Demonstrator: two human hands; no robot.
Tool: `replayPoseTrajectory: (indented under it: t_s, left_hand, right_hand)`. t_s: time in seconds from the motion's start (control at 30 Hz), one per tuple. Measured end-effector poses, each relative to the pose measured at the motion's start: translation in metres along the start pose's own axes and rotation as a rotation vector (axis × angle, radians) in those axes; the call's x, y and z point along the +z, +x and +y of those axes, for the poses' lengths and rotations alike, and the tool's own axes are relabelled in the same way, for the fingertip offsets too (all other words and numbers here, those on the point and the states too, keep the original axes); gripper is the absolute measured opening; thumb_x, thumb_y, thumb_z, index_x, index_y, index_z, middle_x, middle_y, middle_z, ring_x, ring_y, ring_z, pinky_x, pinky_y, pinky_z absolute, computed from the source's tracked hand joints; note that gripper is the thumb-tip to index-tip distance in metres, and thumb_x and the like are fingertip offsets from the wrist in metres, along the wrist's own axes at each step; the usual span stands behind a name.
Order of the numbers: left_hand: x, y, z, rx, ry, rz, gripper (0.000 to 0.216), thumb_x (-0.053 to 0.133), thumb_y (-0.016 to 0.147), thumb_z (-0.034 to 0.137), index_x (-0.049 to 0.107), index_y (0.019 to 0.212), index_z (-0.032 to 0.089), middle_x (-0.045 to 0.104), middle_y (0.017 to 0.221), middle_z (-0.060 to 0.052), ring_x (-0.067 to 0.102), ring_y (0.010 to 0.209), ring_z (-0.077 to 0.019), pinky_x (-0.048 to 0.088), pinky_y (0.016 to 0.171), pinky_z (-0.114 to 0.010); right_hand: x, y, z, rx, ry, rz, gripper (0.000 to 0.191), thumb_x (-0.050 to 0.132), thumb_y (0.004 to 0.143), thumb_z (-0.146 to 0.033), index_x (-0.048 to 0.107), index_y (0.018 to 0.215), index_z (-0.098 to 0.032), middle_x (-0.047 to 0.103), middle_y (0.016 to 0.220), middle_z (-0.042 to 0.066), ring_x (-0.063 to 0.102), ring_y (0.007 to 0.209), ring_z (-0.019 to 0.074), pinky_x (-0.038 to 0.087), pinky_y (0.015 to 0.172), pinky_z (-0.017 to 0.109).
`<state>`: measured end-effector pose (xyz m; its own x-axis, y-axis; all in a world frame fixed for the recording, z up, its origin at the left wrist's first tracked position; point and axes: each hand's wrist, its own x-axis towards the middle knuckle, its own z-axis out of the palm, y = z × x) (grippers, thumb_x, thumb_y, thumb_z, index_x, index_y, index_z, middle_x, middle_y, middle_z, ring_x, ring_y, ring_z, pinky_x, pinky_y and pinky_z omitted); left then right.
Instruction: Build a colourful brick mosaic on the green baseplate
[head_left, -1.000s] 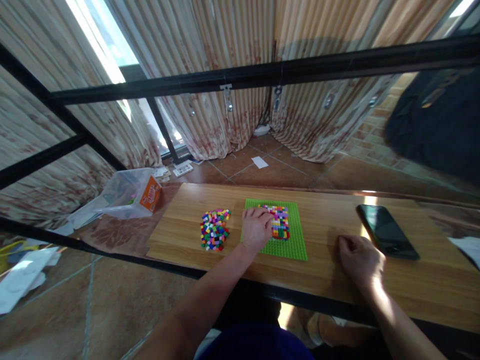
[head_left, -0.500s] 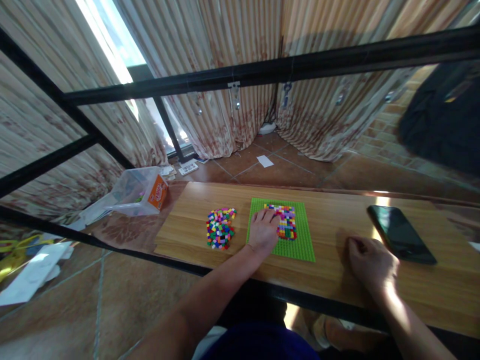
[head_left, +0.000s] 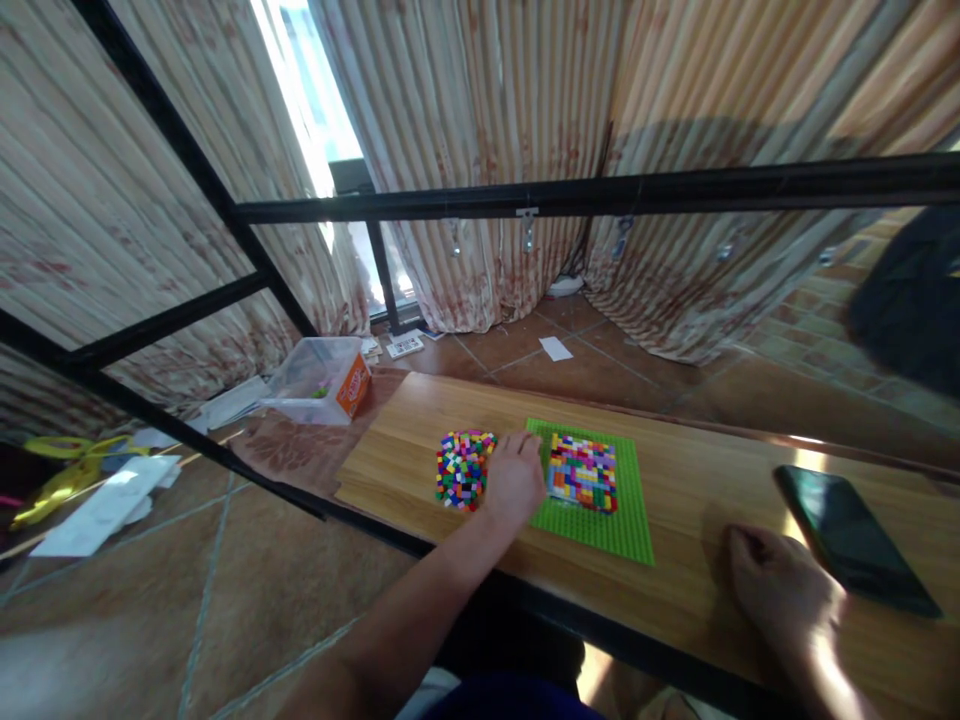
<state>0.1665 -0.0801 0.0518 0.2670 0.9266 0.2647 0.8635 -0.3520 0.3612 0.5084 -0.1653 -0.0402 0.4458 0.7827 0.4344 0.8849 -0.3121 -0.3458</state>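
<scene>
My left hand [head_left: 516, 482] hovers over the gap between a pile of small coloured building bricks [head_left: 460, 470] and a green baseplate [head_left: 634, 500], covering the plate's left edge. Its fingers are curled down and closed together; the fingertips are hidden, so anything in them cannot be seen. A roughly square mosaic of multicoloured bricks [head_left: 583, 472] sits on the plate. My right hand [head_left: 786, 585] rests on the wooden table as a loose fist, nothing visible in it, to the left of a dark phone [head_left: 855, 540].
A clear plastic box [head_left: 319, 385] with an orange label stands beyond the table's left end. A black metal rail [head_left: 570, 195] crosses above the far side, in front of curtains [head_left: 480, 100]. The table's front edge [head_left: 615, 630] is black.
My left hand has drawn back leftward from the brick mosaic toward the loose pile, uncovering the mosaic. The whole view has shifted with the head. My right hand keeps its place by the phone.
</scene>
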Motion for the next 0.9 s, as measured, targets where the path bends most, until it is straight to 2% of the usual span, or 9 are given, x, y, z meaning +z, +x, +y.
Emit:
replayPoseTrajectory:
  t_s: [0.1,0.23,0.43,0.57,0.7,0.9]
  left_hand:
    - [-0.013,0.005,-0.021,-0.222,0.152,-0.078,0.024,0.048,0.095,0.018,0.066,0.11,0.01,0.067,0.112,-0.015,0.061,0.112,-0.0262,0.048,0.098,-0.037]
    - [-0.017,0.014,-0.037,-0.29,0.3,-0.178,0.023,0.051,0.096,0.024,0.067,0.11,0.013,0.068,0.111,-0.014,0.063,0.113,-0.026,0.049,0.096,-0.036]
    - [-0.011,0.02,-0.037,-0.282,0.361,-0.24,0.028,0.044,0.098,0.015,0.065,0.116,0.013,0.07,0.11,-0.014,0.065,0.111,-0.0248,0.05,0.093,-0.034]
    - [-0.016,0.016,-0.034,-0.263,0.386,-0.282,0.035,0.038,0.095,0.006,0.065,0.117,0.014,0.07,0.113,-0.014,0.064,0.115,-0.0236,0.049,0.095,-0.033]
    - [-0.022,0.01,-0.031,-0.249,0.377,-0.319,0.034,0.042,0.091,0.004,0.064,0.116,0.011,0.067,0.118,-0.016,0.062,0.116,-0.026,0.048,0.097,-0.036]
    - [-0.021,0.006,-0.028,-0.178,0.193,-0.247,0.036,0.047,0.084,-0.001,0.06,0.111,0.017,0.066,0.115,-0.011,0.061,0.113,-0.0224,0.046,0.097,-0.035]
  right_hand:
    - [0.001,0.0,0.002,0.001,0.004,-0.008,0.034,0.051,0.085,-0.042,0.075,0.087,-0.018,0.071,0.088,0.012,0.06,0.071,0.0236,0.04,0.059,0.034]
    - [0.002,0.0,0.002,0.013,-0.014,-0.014,0.036,0.05,0.085,-0.043,0.075,0.089,-0.018,0.071,0.088,0.011,0.061,0.073,0.024,0.04,0.058,0.034]
    - [-0.002,0.0,-0.003,0.054,0.011,-0.032,0.036,0.051,0.086,-0.043,0.076,0.09,-0.018,0.071,0.09,0.012,0.059,0.071,0.023,0.04,0.06,0.035]
    - [-0.003,0.0,-0.004,0.038,0.031,-0.028,0.035,0.051,0.085,-0.043,0.075,0.088,-0.018,0.07,0.087,0.01,0.058,0.07,0.0216,0.039,0.06,0.034]
    - [-0.005,-0.001,-0.007,0.03,0.04,0.001,0.034,0.051,0.086,-0.041,0.075,0.089,-0.017,0.07,0.087,0.009,0.058,0.071,0.0199,0.04,0.062,0.032]
    - [-0.005,-0.002,-0.011,0.026,0.039,0.018,0.032,0.051,0.086,-0.039,0.074,0.089,-0.017,0.069,0.084,0.008,0.058,0.074,0.0205,0.04,0.063,0.032]
